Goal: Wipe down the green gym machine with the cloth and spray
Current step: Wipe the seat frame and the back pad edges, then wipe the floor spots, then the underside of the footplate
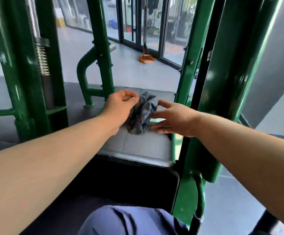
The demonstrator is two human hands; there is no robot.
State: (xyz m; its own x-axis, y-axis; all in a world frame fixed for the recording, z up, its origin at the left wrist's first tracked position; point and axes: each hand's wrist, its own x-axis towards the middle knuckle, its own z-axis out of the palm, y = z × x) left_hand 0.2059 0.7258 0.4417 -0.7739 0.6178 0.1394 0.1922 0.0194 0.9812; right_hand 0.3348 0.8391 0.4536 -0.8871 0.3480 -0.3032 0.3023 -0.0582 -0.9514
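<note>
Head view: left hand (121,106) pinching crumpled blue-grey cloth (142,114) over grey seat pad (146,145); right hand (175,118) spread open, fingertips touching it.

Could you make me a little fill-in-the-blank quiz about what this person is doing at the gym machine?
1. The left hand pinches a crumpled ____ cloth.
2. The machine's frame is painted ____.
3. The right hand, fingers spread, is on the cloth's ____ side.
4. On the floor by the glass doors stands an ____ dustpan.

Missing words: blue-grey; green; right; orange
</note>
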